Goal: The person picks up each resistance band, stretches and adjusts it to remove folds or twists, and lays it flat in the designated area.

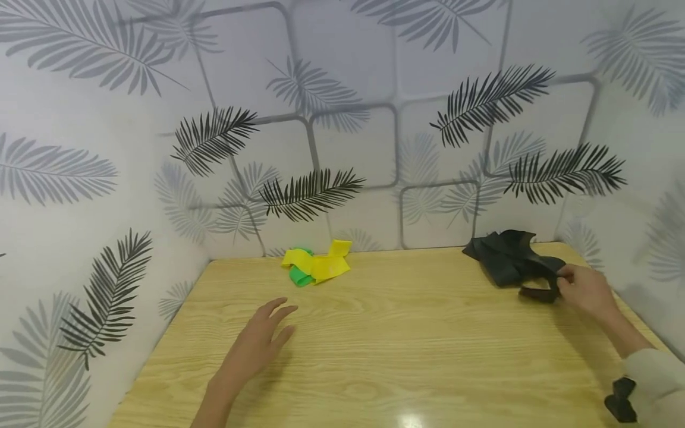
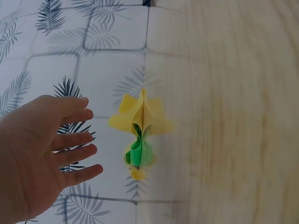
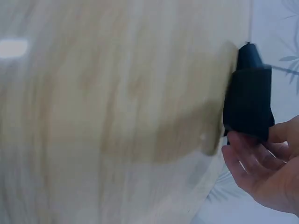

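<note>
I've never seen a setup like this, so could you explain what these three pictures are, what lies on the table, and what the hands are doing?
No machine here: a person wears three cameras. The wide picture comes from the head, the other two from each wrist. On the wooden table by the leaf-patterned wall lie yellow and green bands and a crumpled black band. The left hand is open with straight fingers, near the yellow and green bands but holding nothing. The right hand pinches the black band's edge.
</note>
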The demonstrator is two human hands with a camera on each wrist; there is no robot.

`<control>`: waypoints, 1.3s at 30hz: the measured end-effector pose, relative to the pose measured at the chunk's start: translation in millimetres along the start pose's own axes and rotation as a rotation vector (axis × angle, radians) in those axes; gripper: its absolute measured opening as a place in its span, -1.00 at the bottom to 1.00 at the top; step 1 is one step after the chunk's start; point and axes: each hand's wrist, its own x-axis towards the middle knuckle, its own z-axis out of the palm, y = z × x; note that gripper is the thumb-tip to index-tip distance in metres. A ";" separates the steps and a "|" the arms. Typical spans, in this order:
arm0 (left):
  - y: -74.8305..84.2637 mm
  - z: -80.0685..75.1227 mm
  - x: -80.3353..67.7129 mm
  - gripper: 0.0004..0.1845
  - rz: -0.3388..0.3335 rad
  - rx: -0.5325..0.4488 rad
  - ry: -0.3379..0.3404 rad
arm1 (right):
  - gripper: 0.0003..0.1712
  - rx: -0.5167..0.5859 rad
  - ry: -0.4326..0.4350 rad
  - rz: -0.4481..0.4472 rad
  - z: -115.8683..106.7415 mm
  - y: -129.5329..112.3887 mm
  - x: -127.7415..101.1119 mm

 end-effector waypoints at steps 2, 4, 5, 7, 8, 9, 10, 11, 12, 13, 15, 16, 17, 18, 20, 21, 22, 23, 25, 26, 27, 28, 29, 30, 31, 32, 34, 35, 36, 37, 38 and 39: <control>3.3 1.2 2.5 -0.57 0.001 -0.007 -0.017 | -0.57 0.098 0.008 0.048 1.9 -8.4 -0.4; 6.6 2.7 4.5 -0.57 0.003 -0.013 -0.032 | -0.52 0.183 -0.004 0.100 2.1 -19.1 -0.2; 8.3 3.4 5.2 -0.57 0.005 -0.015 -0.040 | -0.49 0.219 -0.019 0.119 1.5 -25.1 0.2; 11.8 4.7 6.0 -0.57 0.008 -0.021 -0.050 | -0.46 0.280 -0.055 0.132 0.1 -36.7 1.5; 13.3 5.5 6.4 -0.58 0.006 -0.029 -0.054 | -0.45 0.294 -0.067 0.132 -0.4 -42.2 2.4; 15.0 6.1 6.6 -0.58 0.006 -0.037 -0.059 | -0.44 0.319 -0.079 0.130 -0.5 -47.5 3.2; 16.5 6.8 6.8 -0.58 0.005 -0.046 -0.065 | -0.43 0.351 -0.092 0.133 -0.7 -52.5 3.8; 18.0 7.6 7.1 -0.58 0.004 -0.054 -0.070 | -0.42 0.371 -0.100 0.135 -0.5 -57.0 4.5; 19.5 8.5 7.3 -0.59 0.001 -0.062 -0.077 | -0.41 0.395 -0.104 0.140 -0.1 -61.2 5.0; 21.0 9.5 7.5 -0.59 -0.002 -0.070 -0.083 | -0.41 0.424 -0.106 0.149 0.4 -65.4 5.7; 24.3 11.6 7.9 -0.60 -0.012 -0.088 -0.099 | -0.41 0.475 -0.104 0.164 1.8 -73.8 6.5; 26.1 12.9 8.2 -0.61 -0.016 -0.102 -0.103 | -0.42 0.507 -0.107 0.168 2.4 -77.8 7.2; 28.2 14.3 8.5 -0.62 -0.023 -0.121 -0.108 | -0.43 0.540 -0.113 0.169 2.9 -81.9 7.8; 30.3 15.9 8.9 -0.63 -0.030 -0.139 -0.116 | -0.46 0.578 -0.122 0.165 3.2 -86.0 8.3; 35.4 20.0 10.0 -0.64 -0.034 -0.189 -0.137 | -0.53 0.667 -0.140 0.154 3.3 -94.7 8.6; 37.9 22.8 10.7 -0.64 -0.030 -0.217 -0.150 | -0.57 0.723 -0.152 0.147 3.3 -99.1 8.6; 40.9 25.5 11.5 -0.64 -0.028 -0.242 -0.167 | -0.60 0.781 -0.169 0.139 3.3 -103.5 8.4; 43.7 28.6 12.4 -0.63 -0.022 -0.264 -0.183 | -0.61 0.841 -0.184 0.132 3.4 -108.2 7.8; 49.1 35.8 14.9 -0.63 -0.003 -0.300 -0.214 | -0.62 0.940 -0.210 0.113 4.4 -118.2 6.3; 51.7 39.4 16.5 -0.62 0.005 -0.316 -0.227 | -0.61 0.980 -0.223 0.104 5.5 -123.4 5.6; 54.3 43.1 18.5 -0.62 0.013 -0.332 -0.236 | -0.60 1.020 -0.240 0.096 6.5 -128.6 4.9; 57.1 46.5 21.1 -0.61 0.020 -0.348 -0.243 | -0.58 1.044 -0.251 0.088 7.6 -134.0 4.3; 59.7 50.0 24.2 -0.61 0.027 -0.366 -0.251 | -0.56 1.071 -0.260 0.084 8.7 -139.6 3.5; 62.4 53.0 27.4 -0.59 0.031 -0.382 -0.258 | -0.56 1.086 -0.264 0.077 10.0 -145.2 2.7; 65.1 55.8 31.0 -0.58 0.034 -0.401 -0.264 | -0.55 1.105 -0.268 0.075 11.7 -150.6 2.1; 68.0 58.3 34.7 -0.57 0.032 -0.421 -0.269 | -0.56 1.117 -0.270 0.072 13.6 -156.1 1.3; 73.4 62.6 42.0 -0.55 0.028 -0.451 -0.276 | -0.57 1.141 -0.273 0.072 18.7 -167.0 -0.2; 76.0 64.6 45.4 -0.53 0.020 -0.463 -0.280 | -0.58 1.147 -0.276 0.070 21.7 -172.4 -1.0; 78.8 66.4 48.5 -0.52 0.010 -0.475 -0.281 | -0.60 1.151 -0.280 0.065 25.3 -177.6 -1.7; 81.9 67.8 51.6 -0.51 -0.003 -0.488 -0.281 | -0.62 1.157 -0.288 0.064 29.3 -182.9 -2.3; 85.4 68.9 54.7 -0.50 -0.017 -0.503 -0.282 | -0.64 1.160 -0.294 0.060 33.3 -187.9 -3.0; 89.0 70.1 57.9 -0.49 -0.029 -0.519 -0.282 | -0.66 1.168 -0.301 0.059 37.3 -193.1 -3.8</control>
